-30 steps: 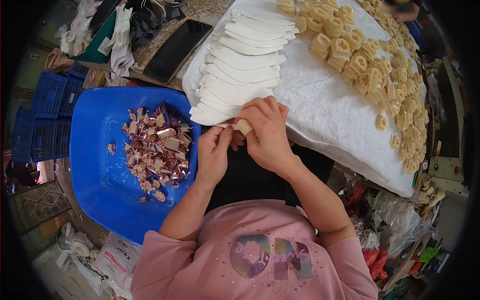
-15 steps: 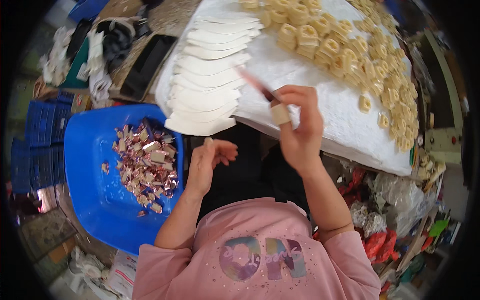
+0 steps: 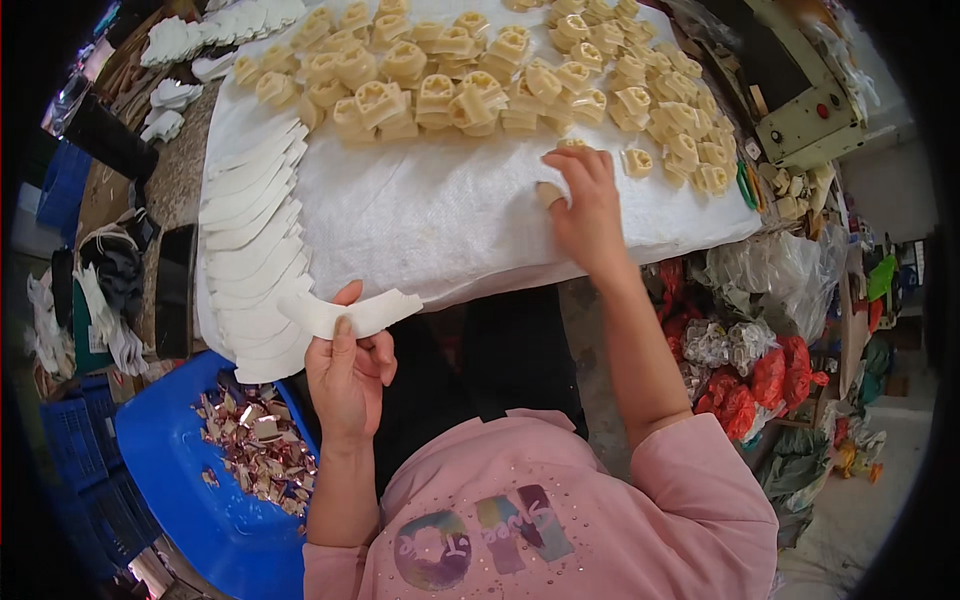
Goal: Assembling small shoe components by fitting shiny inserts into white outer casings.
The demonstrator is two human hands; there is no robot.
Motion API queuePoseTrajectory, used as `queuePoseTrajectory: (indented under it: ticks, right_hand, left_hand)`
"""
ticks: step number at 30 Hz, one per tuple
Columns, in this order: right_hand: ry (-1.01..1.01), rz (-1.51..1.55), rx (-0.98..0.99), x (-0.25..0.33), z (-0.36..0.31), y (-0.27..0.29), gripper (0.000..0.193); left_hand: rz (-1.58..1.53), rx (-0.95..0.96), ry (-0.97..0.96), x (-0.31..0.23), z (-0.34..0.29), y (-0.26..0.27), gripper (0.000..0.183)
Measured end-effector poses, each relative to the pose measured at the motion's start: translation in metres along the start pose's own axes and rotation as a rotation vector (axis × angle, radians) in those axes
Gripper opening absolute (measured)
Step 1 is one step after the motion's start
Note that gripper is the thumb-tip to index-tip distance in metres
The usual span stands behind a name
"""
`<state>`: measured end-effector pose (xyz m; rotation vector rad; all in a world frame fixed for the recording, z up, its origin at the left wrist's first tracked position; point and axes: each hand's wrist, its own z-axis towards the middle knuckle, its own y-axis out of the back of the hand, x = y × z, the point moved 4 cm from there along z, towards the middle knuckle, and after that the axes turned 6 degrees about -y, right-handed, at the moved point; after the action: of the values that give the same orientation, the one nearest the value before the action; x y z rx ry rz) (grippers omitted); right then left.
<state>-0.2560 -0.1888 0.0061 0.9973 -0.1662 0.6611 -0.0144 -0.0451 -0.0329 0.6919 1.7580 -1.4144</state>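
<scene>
A curved white strip (image 3: 365,315) is pinched between the thumb and fingers of my left hand (image 3: 345,385), above the near end of a row of overlapping white strips (image 3: 255,235). On the white-covered table, my right hand (image 3: 592,215) reaches forward with its thumb apart from its fingers, and I see nothing in it. A tan wrap (image 3: 549,193) covers its thumb. Just beyond its fingertips lies a small cream-coloured piece (image 3: 572,143); touching or apart, I cannot tell. Behind it spreads a heap of similar cream ring-shaped pieces (image 3: 480,100), several of them stacked.
A blue basin (image 3: 165,440) at the lower left holds shiny pink scraps (image 3: 262,445). A dark phone-like slab (image 3: 176,290) lies left of the strips. Clear plastic (image 3: 765,275) and red bags (image 3: 765,380) crowd the right side. Green-handled scissors (image 3: 747,185) lie at the table's right edge.
The blurred pinkish strip is gone from my right hand, which has moved forward toward the cream pieces. My left hand, holding nothing before, now grips a white strip. The view has shifted.
</scene>
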Motion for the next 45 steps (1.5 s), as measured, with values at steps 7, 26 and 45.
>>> queuePoseTrajectory:
  ticks: [7,26,45]
  right_hand:
    - [-0.105,0.150,0.131,-0.066,0.020,0.002,0.036]
    - [-0.123,0.265,0.159,0.010,-0.022,0.004,0.049]
    - [0.347,0.924,-0.010,0.135,-0.066,-0.012,0.051]
  left_hand:
    - [-0.061,0.016,0.055,0.003,0.001,-0.012,0.034]
    - [-0.061,-0.067,-0.017,-0.001,-0.008,-0.011,0.040]
    - [-0.076,0.050,-0.133,-0.012,-0.029,-0.033,0.040]
